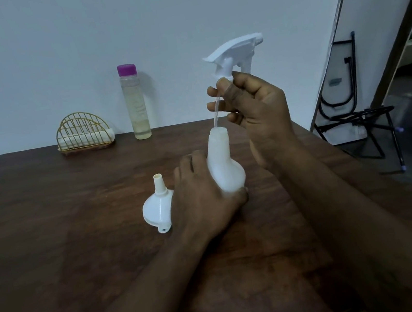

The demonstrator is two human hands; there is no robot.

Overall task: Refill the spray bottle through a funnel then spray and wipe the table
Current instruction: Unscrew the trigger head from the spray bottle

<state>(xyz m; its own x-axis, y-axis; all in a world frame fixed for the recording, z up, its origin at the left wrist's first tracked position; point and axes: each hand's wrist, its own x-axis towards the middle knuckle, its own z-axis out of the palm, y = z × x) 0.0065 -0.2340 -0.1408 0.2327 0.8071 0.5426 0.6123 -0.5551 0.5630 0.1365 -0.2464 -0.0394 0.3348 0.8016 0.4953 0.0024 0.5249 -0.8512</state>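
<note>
Your view dim and bluish, soft throughout, faint shadow on the pale wall [44, 46] just right of the tall clear purple-capped bottle [135, 102], far right of it your lens tilts the dark door frame [399, 47].

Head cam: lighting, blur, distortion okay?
Head view: dim, bluish, no glare; soft shadow on the wall beside the refill bottle; wide-angle bend leans the door frame; left hand on the bottle slightly soft; spray head sharp enough.
</note>
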